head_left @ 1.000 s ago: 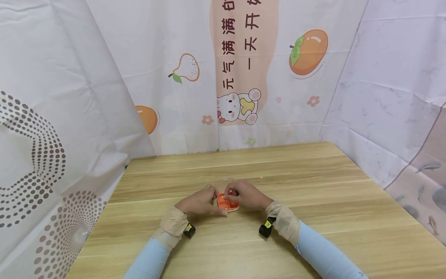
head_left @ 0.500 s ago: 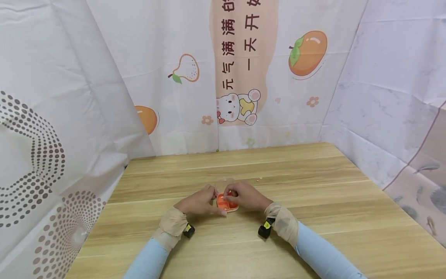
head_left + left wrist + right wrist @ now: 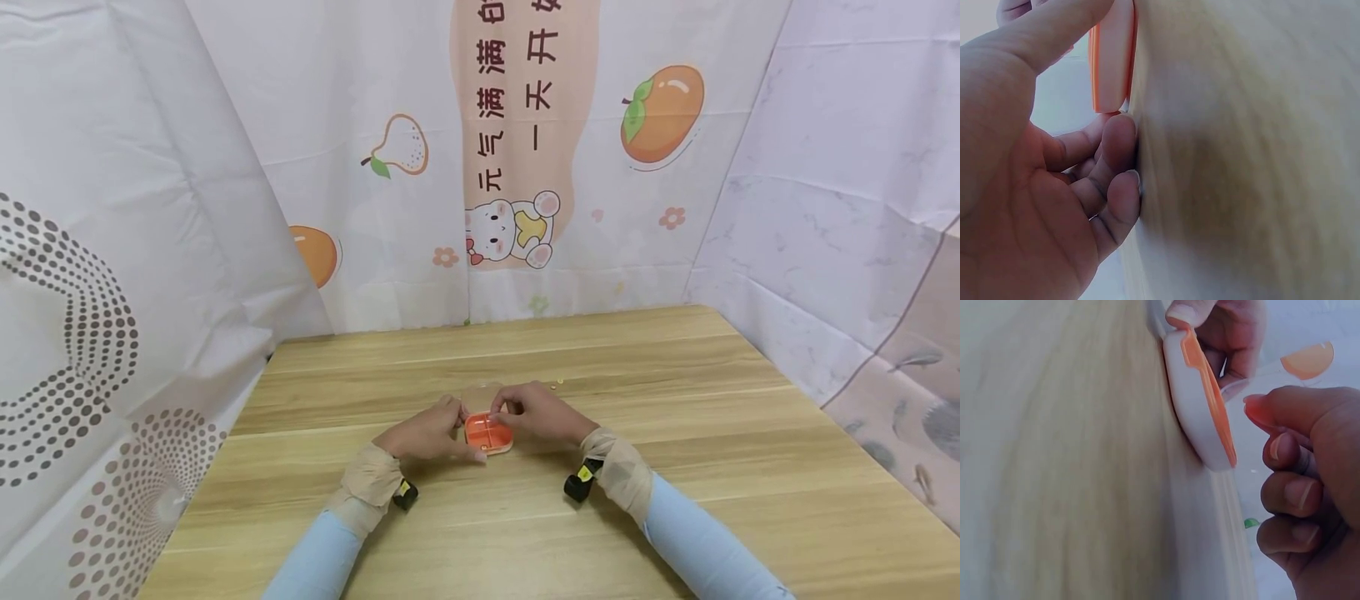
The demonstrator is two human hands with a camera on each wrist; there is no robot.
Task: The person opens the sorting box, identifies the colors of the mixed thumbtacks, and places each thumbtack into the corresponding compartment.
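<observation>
A small pill box (image 3: 498, 439) with an orange divided tray, a white base and a raised clear lid (image 3: 480, 398) lies on the table. My left hand (image 3: 429, 433) holds it from the left, thumb along its near edge and fingers behind by the lid. In the right wrist view the left thumb (image 3: 1184, 312) presses at the orange rim. My right hand (image 3: 542, 412) hovers over the box's far right corner. Its thumb and index fingertips are together, other fingers curled, and nothing shows between them. A tiny pale piece (image 3: 484, 448) sits in the tray's near compartment.
Two tiny pieces, one reddish (image 3: 553, 387) and one yellow (image 3: 560, 381), lie on the wooden table (image 3: 660, 450) beyond the right hand. A printed curtain (image 3: 420, 275) hangs behind the table's far edge, with more cloth on both sides.
My right hand has moved up and to the right from inside the tray, uncovering more of its compartments and dividers. The left hand and the box stay where they were.
</observation>
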